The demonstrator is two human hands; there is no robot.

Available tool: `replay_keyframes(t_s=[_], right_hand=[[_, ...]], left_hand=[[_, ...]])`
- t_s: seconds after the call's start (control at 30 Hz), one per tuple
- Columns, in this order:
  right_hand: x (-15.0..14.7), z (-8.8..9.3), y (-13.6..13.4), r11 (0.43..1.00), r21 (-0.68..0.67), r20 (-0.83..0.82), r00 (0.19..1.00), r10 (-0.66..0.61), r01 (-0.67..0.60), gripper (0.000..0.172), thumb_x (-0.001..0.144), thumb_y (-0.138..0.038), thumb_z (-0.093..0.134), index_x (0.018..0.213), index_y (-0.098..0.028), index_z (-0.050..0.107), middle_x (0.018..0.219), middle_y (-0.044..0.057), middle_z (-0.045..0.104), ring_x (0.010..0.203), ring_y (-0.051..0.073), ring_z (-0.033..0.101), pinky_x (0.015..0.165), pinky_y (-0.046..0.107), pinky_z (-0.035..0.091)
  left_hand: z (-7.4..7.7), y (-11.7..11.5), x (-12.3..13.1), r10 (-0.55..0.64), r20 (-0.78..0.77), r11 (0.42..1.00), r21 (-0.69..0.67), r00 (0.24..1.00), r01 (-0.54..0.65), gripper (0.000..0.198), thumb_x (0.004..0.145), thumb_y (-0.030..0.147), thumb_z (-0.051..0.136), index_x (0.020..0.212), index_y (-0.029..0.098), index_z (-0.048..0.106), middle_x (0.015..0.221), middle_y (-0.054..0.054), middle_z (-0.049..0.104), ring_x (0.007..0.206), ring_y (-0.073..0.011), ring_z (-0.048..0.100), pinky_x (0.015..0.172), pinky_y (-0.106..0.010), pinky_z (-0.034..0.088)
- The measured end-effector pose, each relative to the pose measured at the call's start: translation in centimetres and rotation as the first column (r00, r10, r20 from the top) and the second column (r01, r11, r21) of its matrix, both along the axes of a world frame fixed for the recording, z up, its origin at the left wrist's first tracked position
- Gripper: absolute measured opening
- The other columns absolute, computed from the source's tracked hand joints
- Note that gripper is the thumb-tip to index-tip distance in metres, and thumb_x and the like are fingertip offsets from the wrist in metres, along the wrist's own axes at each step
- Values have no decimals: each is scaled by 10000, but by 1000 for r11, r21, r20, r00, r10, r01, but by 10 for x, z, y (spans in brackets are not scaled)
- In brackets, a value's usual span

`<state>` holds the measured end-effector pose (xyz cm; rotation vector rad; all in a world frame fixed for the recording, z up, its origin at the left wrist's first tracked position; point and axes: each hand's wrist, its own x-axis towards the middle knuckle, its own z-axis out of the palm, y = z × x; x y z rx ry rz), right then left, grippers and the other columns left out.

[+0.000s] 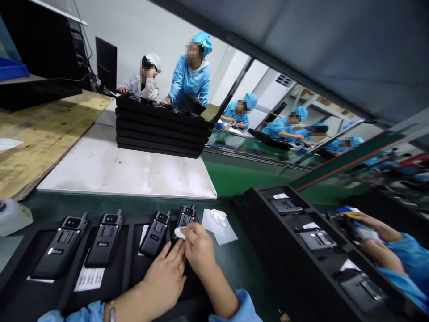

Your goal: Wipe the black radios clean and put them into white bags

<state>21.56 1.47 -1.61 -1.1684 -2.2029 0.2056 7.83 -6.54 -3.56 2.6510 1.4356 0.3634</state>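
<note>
My right hand (200, 248) pinches a small white wipe (180, 232) against the front of a black handheld radio (185, 217). Beside it, my left hand (164, 275) lies with fingers stretched out, its fingertips over the lower part of the same radio, which the hands mostly hide. Just to the left rests another radio (156, 235) with a white paper partly under it. Two more, a middle radio (104, 239) and a far-left radio (59, 247), lie in the black foam tray (125, 255). A label sheet (89, 279) sits below the middle radio.
White papers with a crumpled wipe (218, 218) lie right of the tray. Another black tray (268, 250) holds several devices, near a co-worker's hands (378, 237). Stacked black trays (157, 129) stand on a white board (134, 172). A plastic bottle (15, 217) is at left.
</note>
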Motion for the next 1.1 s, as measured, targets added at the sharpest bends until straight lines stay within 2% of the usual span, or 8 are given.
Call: replay_keyframes(t_s=[0.1, 0.3, 0.43, 0.57, 0.67, 0.83, 0.97, 1.1], right_hand=[[25, 5, -6, 999, 6, -28, 999, -32, 33, 345, 821, -96, 450, 886, -238, 758, 860, 39, 685, 739, 144, 662, 664, 226, 549], [122, -3, -15, 932, 108, -54, 938, -342, 346, 296, 842, -199, 458, 879, -204, 752, 851, 88, 693, 714, 208, 666, 617, 315, 547], [153, -16, -16, 943, 81, 41, 944, -327, 324, 261, 773, -319, 544, 863, -243, 777, 871, 103, 718, 722, 262, 661, 624, 390, 549], [155, -9, 15, 903, -35, 30, 904, -427, 427, 416, 807, -461, 599, 1107, -202, 725, 1133, 153, 670, 1030, 317, 624, 863, 489, 511], [143, -6, 55, 847, -68, 10, 849, -528, 527, 562, 760, -509, 650, 1203, -164, 670, 1185, 208, 626, 1053, 370, 585, 873, 605, 453], [111, -12, 97, 837, -121, -10, 843, -538, 533, 359, 616, -423, 736, 901, -205, 754, 945, 157, 705, 941, 380, 591, 816, 746, 348], [104, -4, 98, 873, -165, -86, 876, -475, 458, 216, 651, -432, 677, 618, -222, 720, 667, 86, 688, 768, 306, 618, 787, 652, 418], [104, 17, 74, 900, -240, -210, 886, -414, 363, 316, 720, -486, 632, 698, -196, 755, 643, 89, 698, 595, 246, 626, 629, 417, 510]], left_hand=[[-2, -1, -2, -12, 27, 1000, 10, 1000, 11, 497, 987, 364, 424, 1361, 59, 543, 1455, -180, 478, 1400, -300, 373, 1117, -467, 282], [-10, -2, -3, -5, 82, 1000, 9, 997, 4, 514, 989, 348, 413, 1441, 107, 450, 1532, -134, 374, 1429, -282, 326, 1136, -476, 275], [-10, -1, -2, 4, 105, 1000, -20, 994, -2, 509, 984, 363, 427, 1428, 118, 472, 1532, -132, 375, 1429, -280, 329, 1146, -475, 271], [-4, -1, -5, -4, 97, 998, -56, 995, 9, 493, 985, 371, 425, 1405, 124, 505, 1533, -127, 371, 1438, -275, 313, 1155, -472, 273], [2, -2, -7, 4, 94, 996, -85, 996, 4, 488, 984, 376, 425, 1395, 128, 517, 1534, -117, 372, 1437, -271, 315, 1160, -466, 278], [1, -2, -12, -27, 125, 994, -98, 992, 39, 513, 972, 386, 451, 1409, 121, 493, 1547, -113, 353, 1439, -271, 311, 1182, -458, 260], [-5, -1, -15, -43, 178, 993, -101, 983, 62, 526, 930, 364, 528, 1408, 146, 493, 1542, -112, 368, 1438, -284, 312, 1191, -469, 247], [0, 2, -17, 92, 486, 984, -177, 869, -5, 477, 863, 253, 598, 1338, 220, 566, 1470, -96, 488, 1366, -286, 432, 1152, -477, 332]])
